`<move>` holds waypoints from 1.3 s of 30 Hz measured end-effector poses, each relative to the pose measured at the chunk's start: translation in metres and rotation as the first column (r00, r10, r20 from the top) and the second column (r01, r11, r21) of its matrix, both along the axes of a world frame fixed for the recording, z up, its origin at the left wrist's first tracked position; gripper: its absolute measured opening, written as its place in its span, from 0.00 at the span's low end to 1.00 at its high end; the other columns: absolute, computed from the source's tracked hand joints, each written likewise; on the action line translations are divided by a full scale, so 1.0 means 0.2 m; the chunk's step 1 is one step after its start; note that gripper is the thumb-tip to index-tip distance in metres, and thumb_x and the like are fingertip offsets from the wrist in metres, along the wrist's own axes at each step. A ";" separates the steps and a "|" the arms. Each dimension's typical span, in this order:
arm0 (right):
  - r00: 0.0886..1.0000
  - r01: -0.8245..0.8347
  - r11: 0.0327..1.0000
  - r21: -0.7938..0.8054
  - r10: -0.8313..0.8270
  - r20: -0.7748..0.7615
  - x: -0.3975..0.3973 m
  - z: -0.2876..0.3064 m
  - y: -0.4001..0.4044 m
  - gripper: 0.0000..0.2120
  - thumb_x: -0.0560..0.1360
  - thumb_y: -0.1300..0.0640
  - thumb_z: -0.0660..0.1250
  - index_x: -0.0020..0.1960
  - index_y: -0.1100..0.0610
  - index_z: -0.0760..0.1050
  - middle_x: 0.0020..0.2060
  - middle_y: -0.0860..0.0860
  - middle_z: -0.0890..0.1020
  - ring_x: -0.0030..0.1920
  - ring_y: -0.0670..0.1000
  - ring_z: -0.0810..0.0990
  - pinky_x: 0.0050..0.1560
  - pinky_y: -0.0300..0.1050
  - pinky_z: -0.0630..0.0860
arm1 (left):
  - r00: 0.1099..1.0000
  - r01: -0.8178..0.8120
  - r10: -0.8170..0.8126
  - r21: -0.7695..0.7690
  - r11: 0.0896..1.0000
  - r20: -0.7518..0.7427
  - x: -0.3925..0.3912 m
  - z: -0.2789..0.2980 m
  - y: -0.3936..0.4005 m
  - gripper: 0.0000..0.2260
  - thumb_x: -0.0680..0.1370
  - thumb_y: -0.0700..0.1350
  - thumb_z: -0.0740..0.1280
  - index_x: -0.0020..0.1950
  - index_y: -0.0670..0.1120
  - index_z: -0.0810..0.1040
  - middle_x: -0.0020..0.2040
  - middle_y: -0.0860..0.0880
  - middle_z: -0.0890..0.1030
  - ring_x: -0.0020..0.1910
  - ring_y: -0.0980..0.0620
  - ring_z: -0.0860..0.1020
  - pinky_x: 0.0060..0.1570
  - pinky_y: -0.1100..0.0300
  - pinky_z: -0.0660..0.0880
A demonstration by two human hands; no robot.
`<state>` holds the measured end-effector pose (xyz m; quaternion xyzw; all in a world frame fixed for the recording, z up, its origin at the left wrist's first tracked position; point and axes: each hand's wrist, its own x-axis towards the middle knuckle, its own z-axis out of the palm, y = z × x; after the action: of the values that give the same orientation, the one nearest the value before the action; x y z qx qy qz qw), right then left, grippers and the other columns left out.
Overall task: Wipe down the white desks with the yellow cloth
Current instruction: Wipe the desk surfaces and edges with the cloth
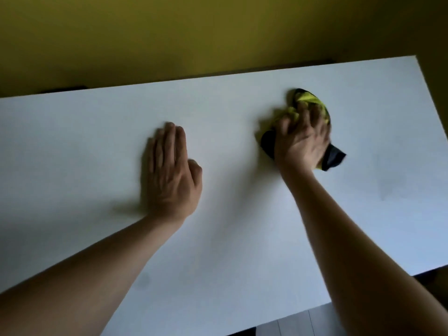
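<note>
White and bare over most of its top, the counter (230, 238) runs slantwise across the view, its far edge against a yellow wall (194, 32). Toward the far right part of the counter lies the yellow cloth (308, 100), bunched up, with dark edging showing at its near left and near right corners. The right hand (301, 141) sits on top of the cloth, palm down, its fingers (303, 112) curled into the bunched fabric and gripping it, pressing it against the counter; the hand and cloth are blurred. The left hand (169, 170) rests flat on the counter well to the left of the cloth, palm down, its fingers (169, 139) straight and held together, the thumb tucked alongside, holding nothing. Both bare forearms reach in from the near edge. At the bottom right, past the near corner of the counter, a strip of pale floor (303, 323) shows.
</note>
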<state>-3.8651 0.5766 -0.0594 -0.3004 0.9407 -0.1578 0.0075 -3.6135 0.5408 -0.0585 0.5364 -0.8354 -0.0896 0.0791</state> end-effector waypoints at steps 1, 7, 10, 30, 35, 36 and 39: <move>0.998 -0.064 0.998 -0.007 0.064 0.004 0.09 -0.01 -0.04 0.29 0.75 0.42 0.57 0.74 0.48 0.69 0.76 0.54 0.67 0.75 0.57 0.65 0.76 0.51 0.57 | 1.000 0.006 -0.006 -0.010 1.000 0.010 -0.01 -0.01 0.00 0.29 0.82 0.46 0.55 0.82 0.38 0.59 0.83 0.40 0.59 0.83 0.41 0.57 0.81 0.45 0.53; 0.814 -0.577 0.809 -0.110 0.581 0.001 0.50 -0.01 -0.37 0.24 0.76 0.43 0.63 0.70 0.48 0.75 0.71 0.55 0.74 0.72 0.56 0.70 0.76 0.56 0.59 | 1.000 0.018 -0.018 -0.015 1.000 0.009 0.01 0.00 0.00 0.29 0.81 0.45 0.54 0.82 0.38 0.61 0.83 0.40 0.60 0.82 0.41 0.58 0.81 0.44 0.55; 0.769 -0.638 0.761 -0.118 0.638 -0.045 0.38 -0.03 -0.33 0.22 0.77 0.43 0.62 0.69 0.48 0.76 0.70 0.55 0.76 0.70 0.57 0.73 0.74 0.55 0.62 | 1.000 0.019 -0.019 -0.008 1.000 0.021 0.00 0.00 0.00 0.29 0.81 0.45 0.54 0.82 0.39 0.61 0.83 0.41 0.60 0.83 0.42 0.58 0.81 0.44 0.54; 0.744 -0.666 0.744 -0.054 0.668 0.025 0.55 0.01 -0.72 0.21 0.74 0.40 0.60 0.60 0.48 0.79 0.53 0.53 0.80 0.57 0.59 0.77 0.70 0.55 0.64 | 0.998 -0.017 0.019 -0.040 0.999 0.052 -0.01 -0.02 -0.01 0.29 0.81 0.46 0.53 0.82 0.40 0.62 0.82 0.41 0.63 0.81 0.41 0.61 0.81 0.45 0.56; 0.715 -0.699 0.715 0.007 0.699 0.015 0.34 0.00 -0.71 0.21 0.75 0.37 0.58 0.60 0.48 0.77 0.53 0.54 0.79 0.56 0.59 0.77 0.56 0.52 0.68 | 0.999 -0.018 0.019 -0.030 0.999 0.045 -0.01 -0.01 -0.01 0.29 0.80 0.45 0.54 0.82 0.40 0.61 0.82 0.41 0.62 0.81 0.41 0.61 0.81 0.44 0.56; 0.757 -0.654 0.757 0.013 0.654 0.005 0.23 0.00 -0.68 0.21 0.75 0.38 0.58 0.59 0.49 0.77 0.53 0.55 0.80 0.55 0.60 0.77 0.54 0.52 0.68 | 0.999 -0.015 0.016 -0.030 0.999 0.036 -0.01 -0.01 -0.01 0.29 0.80 0.45 0.54 0.82 0.40 0.61 0.82 0.41 0.61 0.82 0.41 0.60 0.81 0.44 0.56; 0.886 -0.460 0.887 0.047 0.462 -0.035 -0.24 -0.01 -0.55 0.21 0.76 0.41 0.58 0.60 0.53 0.77 0.54 0.60 0.79 0.57 0.63 0.76 0.56 0.53 0.69 | 1.000 -0.014 0.014 -0.027 1.000 0.016 -0.01 -0.03 -0.02 0.29 0.81 0.45 0.53 0.82 0.40 0.61 0.83 0.42 0.61 0.82 0.42 0.60 0.81 0.44 0.55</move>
<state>-3.9124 0.4667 -0.0615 -0.5183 0.8452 -0.1271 0.0289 -3.6160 0.5375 -0.0638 0.5419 -0.8334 -0.0735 0.0801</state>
